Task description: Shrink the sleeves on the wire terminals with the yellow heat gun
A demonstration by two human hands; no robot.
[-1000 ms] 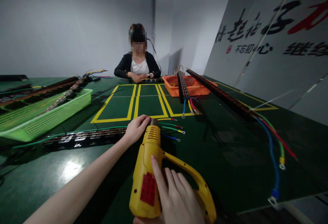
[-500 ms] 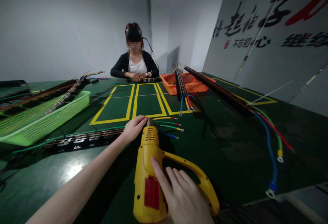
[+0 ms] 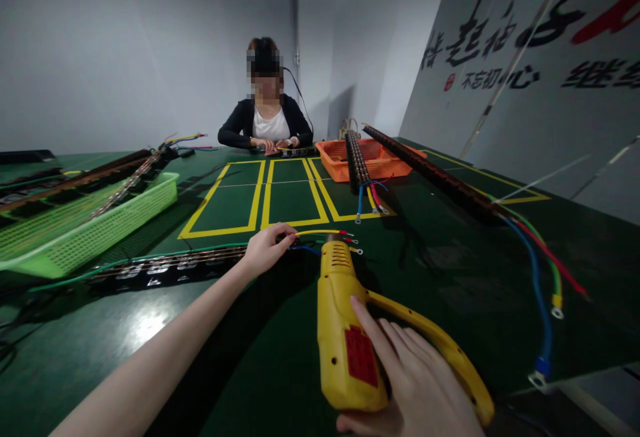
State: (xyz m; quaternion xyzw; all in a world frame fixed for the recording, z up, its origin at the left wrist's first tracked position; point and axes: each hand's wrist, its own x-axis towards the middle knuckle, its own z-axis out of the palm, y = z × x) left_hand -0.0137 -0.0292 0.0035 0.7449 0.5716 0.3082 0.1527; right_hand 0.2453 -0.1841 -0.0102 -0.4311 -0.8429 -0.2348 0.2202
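A yellow heat gun [image 3: 334, 344] is gripped in my right hand [image 3: 420, 377], whose index finger lies along its body. Its metal nozzle points away from me, at the free ends of some wires. My left hand [image 3: 270, 249] is closed, fingertips together, around the wires where they leave a long black strip assembly [image 3: 175, 266]. Past those fingers run a yellow wire [image 3: 317, 231], a green one and a blue wire [image 3: 306, 248], with ring terminals visible at some ends. The nozzle hides part of them.
Left, a green basket [image 3: 117, 224] bears more strips. An orange basket [image 3: 336, 165] and a wired strip [image 3: 358, 157] stand ahead; another long strip [image 3: 430, 167] reaches right, its wires near the table edge. Across the green table, a co-worker [image 3: 270, 117] handles a strip.
My right hand has moved the heat gun to the right, its nozzle now over the wire ends. My left hand stays at the wires, more of it now showing beside the gun.
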